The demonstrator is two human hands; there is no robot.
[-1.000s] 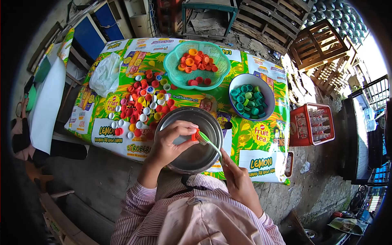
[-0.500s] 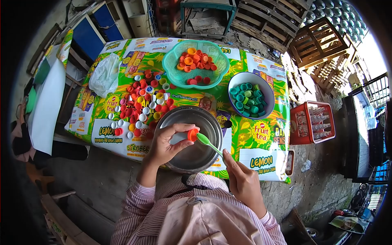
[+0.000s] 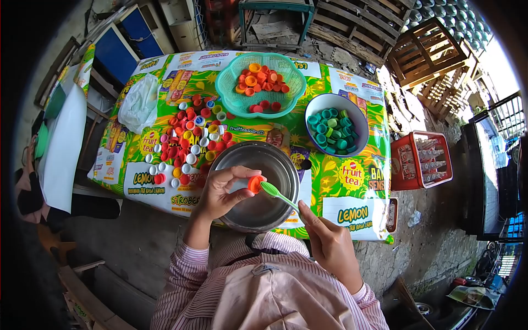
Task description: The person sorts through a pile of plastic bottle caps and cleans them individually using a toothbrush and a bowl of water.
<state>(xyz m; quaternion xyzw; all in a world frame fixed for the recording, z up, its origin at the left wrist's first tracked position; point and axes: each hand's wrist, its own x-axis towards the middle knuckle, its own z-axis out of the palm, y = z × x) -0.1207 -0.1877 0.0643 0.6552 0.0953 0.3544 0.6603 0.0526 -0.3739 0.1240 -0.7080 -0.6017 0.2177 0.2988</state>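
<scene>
Pinched between the thumb and fingers of my left hand (image 3: 220, 193) is an orange-red bottle cap (image 3: 254, 185), its hollow side turned to the right. My right hand (image 3: 329, 242) grips the handle of a green toothbrush (image 3: 280, 196), whose head is at the cap's opening. Both are held above a round metal bowl (image 3: 242, 224), which looks to have water in it. Left of the bowl lie many loose caps (image 3: 190, 137) in red, white, yellow and blue.
Behind the bowl stands a teal plastic basket (image 3: 225, 93) with orange and red caps. A white bowl (image 3: 358, 113) of green caps is right of it. A plastic bag (image 3: 138, 104) lies at the table's left; a red crate (image 3: 404, 165) of bottles stands on the floor at right.
The cap has shifted slightly left and down in my left hand, and the toothbrush head has moved with it. Both hands keep their hold.
</scene>
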